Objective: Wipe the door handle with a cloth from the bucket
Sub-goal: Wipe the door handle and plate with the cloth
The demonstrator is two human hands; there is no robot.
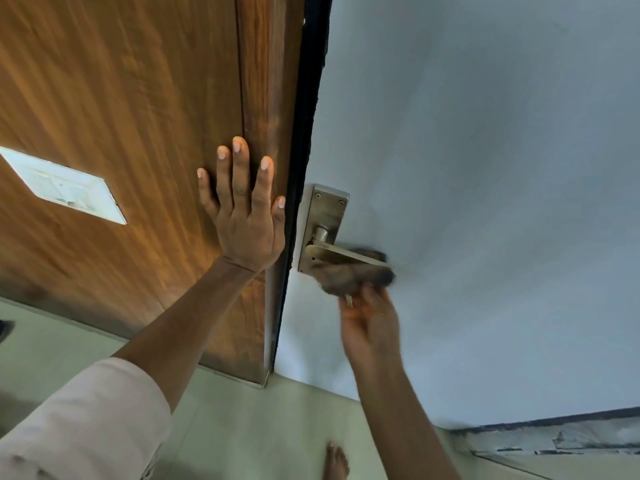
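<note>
A brass lever door handle [341, 252] on a metal backplate [327, 211] is fixed to the pale grey door [485, 168]. My right hand [370, 327] is shut on a dark brown cloth [349, 277], which is pressed against the underside of the lever and looks motion-blurred. My left hand [247, 209] lies flat, fingers spread, on the wooden panel [138, 98] just left of the door's edge. No bucket is in view.
A white switch plate [64, 187] sits on the wooden panel at the left. A black strip [308, 116] runs between panel and door. Pale floor tiles [242, 427] lie below, with a bare foot [336, 462] near the bottom edge and a dark threshold [554, 438] at lower right.
</note>
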